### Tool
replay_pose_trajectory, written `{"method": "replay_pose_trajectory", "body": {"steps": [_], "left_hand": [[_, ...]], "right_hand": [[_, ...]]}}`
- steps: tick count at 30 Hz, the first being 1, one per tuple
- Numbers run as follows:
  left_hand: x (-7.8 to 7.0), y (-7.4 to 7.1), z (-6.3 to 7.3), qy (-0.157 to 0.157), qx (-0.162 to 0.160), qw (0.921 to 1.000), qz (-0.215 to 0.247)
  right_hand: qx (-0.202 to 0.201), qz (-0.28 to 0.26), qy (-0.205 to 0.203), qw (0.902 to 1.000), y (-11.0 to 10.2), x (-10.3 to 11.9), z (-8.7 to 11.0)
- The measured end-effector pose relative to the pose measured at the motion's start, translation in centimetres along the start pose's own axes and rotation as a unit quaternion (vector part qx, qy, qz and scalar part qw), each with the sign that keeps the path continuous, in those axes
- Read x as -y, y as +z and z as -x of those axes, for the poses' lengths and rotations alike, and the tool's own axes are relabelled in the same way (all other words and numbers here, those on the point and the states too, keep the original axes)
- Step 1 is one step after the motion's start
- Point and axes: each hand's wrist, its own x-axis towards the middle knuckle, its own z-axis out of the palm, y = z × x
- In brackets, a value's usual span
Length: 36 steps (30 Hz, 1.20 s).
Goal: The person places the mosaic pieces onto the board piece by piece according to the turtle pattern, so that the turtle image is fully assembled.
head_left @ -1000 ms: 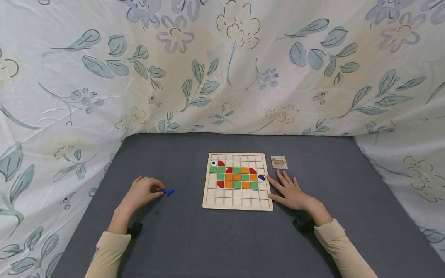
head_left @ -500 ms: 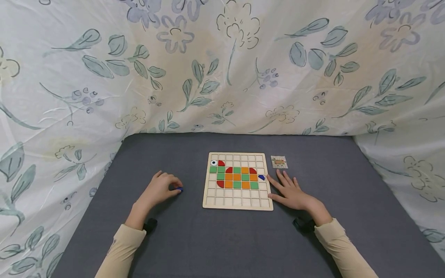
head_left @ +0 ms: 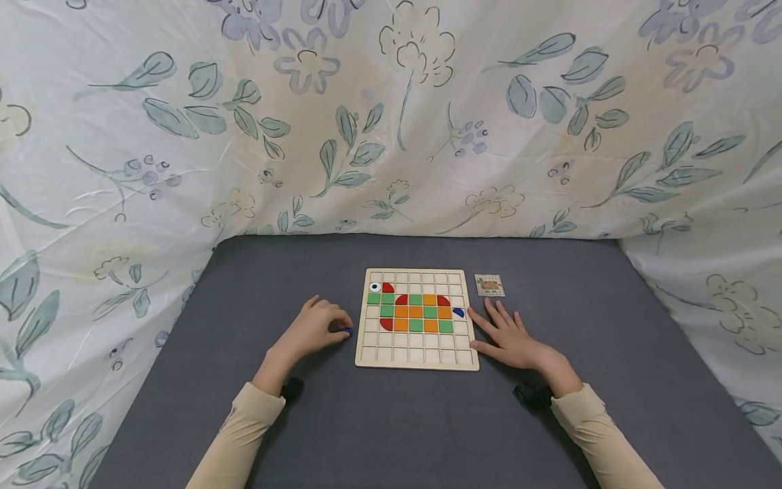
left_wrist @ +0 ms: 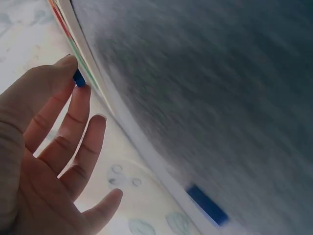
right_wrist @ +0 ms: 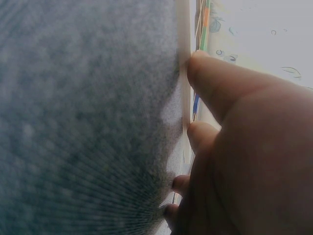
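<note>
A wooden grid board (head_left: 413, 354) lies on the dark cloth, with red, green and orange tiles set in a pattern and a white eye tile (head_left: 375, 287) at upper left. My left hand (head_left: 311, 330) is just left of the board, pinching a small blue tile (left_wrist: 79, 78) between thumb and fingertip. Another blue piece (left_wrist: 208, 204) lies on the cloth in the left wrist view; the head view does not show it. My right hand (head_left: 512, 339) spreads its fingers flat, thumb and fingertip at the board's right edge. Near them a blue tile (head_left: 458, 312) sits on the grid.
A small pattern card (head_left: 490, 285) lies just off the board's upper right corner. Dark grey cloth (head_left: 403, 428) covers the table. A floral curtain (head_left: 427, 170) hangs at the back and sides.
My left hand has moved right, toward the board, carrying a blue tile. The loose blue piece beside it has dropped out of the head view. The right hand has stayed in place.
</note>
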Motion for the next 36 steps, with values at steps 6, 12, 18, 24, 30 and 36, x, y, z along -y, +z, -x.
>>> {"method": "replay_pose_trajectory", "body": {"steps": [6, 12, 18, 24, 30, 36], "left_hand": [[-1.5, 0.5, -1.4, 0.011, 0.01, 0.9998, 0.009], [-3.2, 0.9, -2.7, 0.035, 0.021, 0.9988, 0.026], [-4.4, 1.6, -3.9, 0.067, 0.033, 0.9969, 0.024], [-5.4, 2.4, -4.6, 0.093, 0.042, 0.9943, 0.029], [-6.4, 2.7, -5.0, 0.119, 0.044, 0.9917, 0.022], [-6.9, 2.8, -5.3, 0.133, 0.049, 0.9898, 0.014]], "right_hand": [[-0.001, 0.002, -0.001, 1.0, 0.1, -0.1, 0.0], [-0.002, 0.0, -0.004, 1.0, 0.1, -0.1, -0.1], [-0.001, -0.009, -0.009, 0.9999, 0.0, 0.0, -0.1], [-0.002, -0.013, -0.007, 0.9999, 0.1, 0.0, 0.0], [-0.011, -0.024, -0.023, 0.9994, 0.2, -0.2, 0.0], [0.002, -0.019, -0.011, 0.9998, 0.1, 0.0, -0.1]]}}
